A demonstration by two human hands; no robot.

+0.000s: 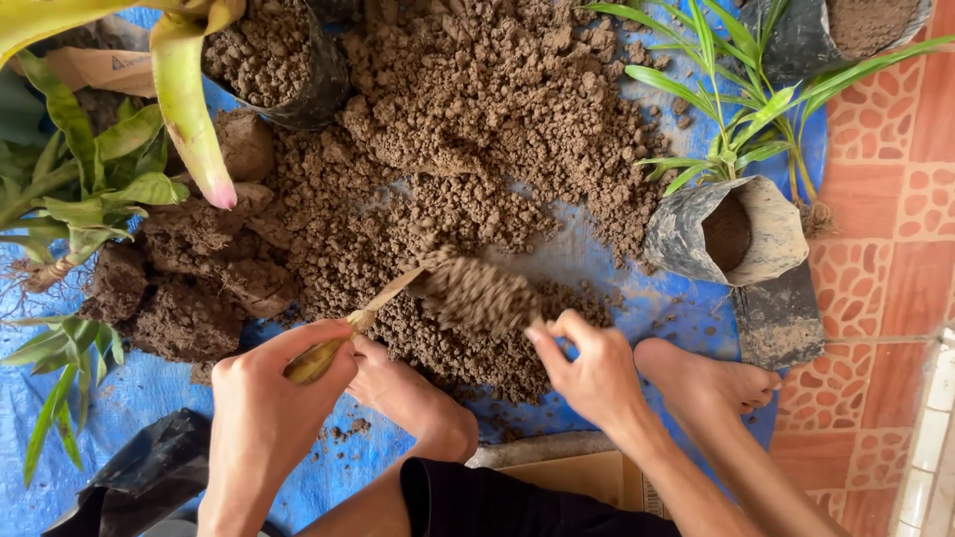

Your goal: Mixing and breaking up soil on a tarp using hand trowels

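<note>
The left hand (264,398) is gripping the wooden handle of a trowel (438,288) whose blade is carrying a load of crumbly soil. The right hand (587,368) is touching the blade's edge. Both are working over a soil heap (477,129) lying on a blue tarp (637,298). An open, partly filled black grow bag (736,234) is standing just beside the heap.

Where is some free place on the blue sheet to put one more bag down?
Bare blue sheet shows between the soil pile and the open grow bag, and at lower left between the crumpled black bag and the left hand. The middle and upper left are crowded with soil and plants.
</note>
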